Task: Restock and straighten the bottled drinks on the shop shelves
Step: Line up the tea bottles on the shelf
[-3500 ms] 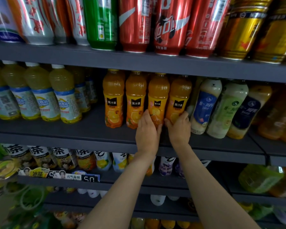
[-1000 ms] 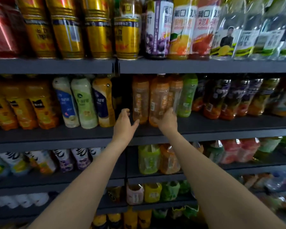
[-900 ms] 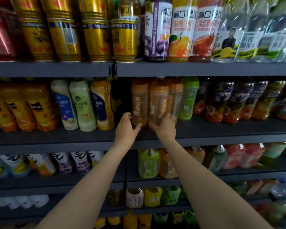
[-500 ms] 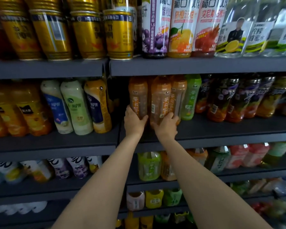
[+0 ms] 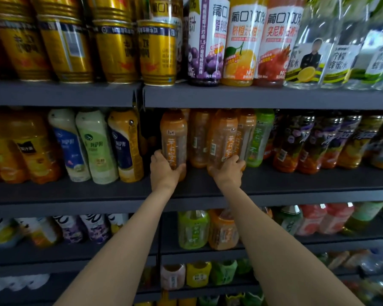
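On middle shelf, amber-orange bottles, upright

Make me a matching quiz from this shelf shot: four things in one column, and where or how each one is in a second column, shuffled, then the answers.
Column one:
1. left hand
2. right hand
3. gold cans
4. green tea bottle

Column two:
A. stands on the top shelf
B. grips the orange bottle nearest the shelf divider
C. stands untouched, right of the orange bottles
D. grips the front orange bottle further right

Pairs: 1-B, 2-D, 3-A, 4-C
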